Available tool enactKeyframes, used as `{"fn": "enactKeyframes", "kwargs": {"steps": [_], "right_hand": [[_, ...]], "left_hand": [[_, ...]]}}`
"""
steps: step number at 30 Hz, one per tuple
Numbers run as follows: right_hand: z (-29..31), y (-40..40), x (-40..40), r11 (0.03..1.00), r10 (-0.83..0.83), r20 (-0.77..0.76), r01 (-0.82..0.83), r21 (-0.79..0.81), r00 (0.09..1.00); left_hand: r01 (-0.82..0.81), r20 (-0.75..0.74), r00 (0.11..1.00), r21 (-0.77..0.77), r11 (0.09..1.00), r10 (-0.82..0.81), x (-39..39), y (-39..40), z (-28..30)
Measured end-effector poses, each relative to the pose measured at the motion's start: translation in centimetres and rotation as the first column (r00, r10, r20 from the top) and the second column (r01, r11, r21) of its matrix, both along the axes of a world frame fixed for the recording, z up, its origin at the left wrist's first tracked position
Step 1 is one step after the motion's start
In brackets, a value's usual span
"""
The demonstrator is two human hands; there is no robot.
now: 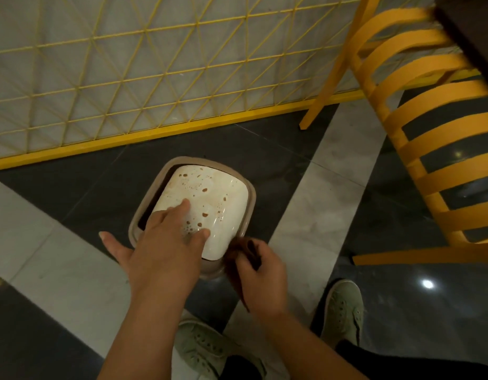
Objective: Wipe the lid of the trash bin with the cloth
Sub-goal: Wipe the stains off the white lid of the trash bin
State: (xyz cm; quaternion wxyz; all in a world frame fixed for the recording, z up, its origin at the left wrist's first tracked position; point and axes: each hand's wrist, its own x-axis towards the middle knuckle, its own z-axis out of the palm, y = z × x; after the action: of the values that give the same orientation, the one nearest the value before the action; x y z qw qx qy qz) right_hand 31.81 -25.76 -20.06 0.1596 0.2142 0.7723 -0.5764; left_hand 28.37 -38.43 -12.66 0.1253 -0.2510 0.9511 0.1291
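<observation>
Left hand (166, 242) flat on lid (210, 204); right hand (262, 275) grips cloth (237, 253) at lid's edge.

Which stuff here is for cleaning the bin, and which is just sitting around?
For the job:
lid, spotted brown
trash bin
cloth, gripped by the right hand
left hand, fingers resting on the lid

Just around:
yellow chair
yellow mesh fence
green shoes

A glossy floor (81, 187) of dark tiles crossed by pale marble bands (338, 160) reflects a ceiling light (428, 284) (a bright white dot). A yellow wire-grid partition (144, 67) stands behind; a yellow slatted chair (429, 127) stands at right.
</observation>
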Motion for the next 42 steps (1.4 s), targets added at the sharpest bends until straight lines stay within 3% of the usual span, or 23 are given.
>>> {"fn": "enactKeyframes", "kwargs": {"steps": [4,12,16,23,29,31,35,38,42], "right_hand": [[0.7,0.4,-3.2,0.976,-0.215,-0.101,0.209,-0.062,0.971],[0.8,1.7,0.0,0.969,-0.227,-0.031,0.223,-0.110,0.973],[1.6,0.7,-1.6,0.980,-0.147,-0.167,0.121,-0.158,0.975],[1.2,0.6,2.1,0.986,0.131,-0.146,-0.143,-0.081,0.981],[1.6,0.5,-4.0,0.998,-0.022,-0.281,0.004,-0.067,0.959],[1.8,0.2,-2.4,0.995,0.086,-0.349,-0.097,-0.015,0.933],[0.4,0.4,2.2,0.961,0.268,-0.317,-0.277,0.016,0.910],[-0.3,1.1,0.5,0.973,0.223,-0.331,-0.228,0.023,0.917],[1.3,1.2,-7.0,0.999,0.040,-0.344,-0.030,0.034,0.938]], "left_hand": [[-0.045,0.010,0.999,0.084,0.995,0.044,-0.2,0.0,-0.2],[-0.035,-0.004,0.999,-0.021,0.999,0.035,-0.3,1.1,-0.2],[-0.067,-0.028,0.997,-0.017,0.998,0.067,-0.4,1.2,-0.2],[-0.053,-0.058,0.997,-0.041,0.998,0.051,-0.7,0.9,-0.2],[-0.045,-0.046,0.998,-0.060,0.997,0.042,-0.7,0.8,-0.2],[-0.036,-0.051,0.998,-0.068,0.997,0.033,-0.8,0.8,-0.1],[-0.044,-0.053,0.998,-0.051,0.998,0.042,-0.9,0.5,0.2],[-0.042,-0.065,0.997,-0.036,0.998,0.040,-0.8,0.4,0.0],[-0.035,-0.055,0.998,-0.021,0.999,0.034,-0.6,0.2,-0.1]]}}
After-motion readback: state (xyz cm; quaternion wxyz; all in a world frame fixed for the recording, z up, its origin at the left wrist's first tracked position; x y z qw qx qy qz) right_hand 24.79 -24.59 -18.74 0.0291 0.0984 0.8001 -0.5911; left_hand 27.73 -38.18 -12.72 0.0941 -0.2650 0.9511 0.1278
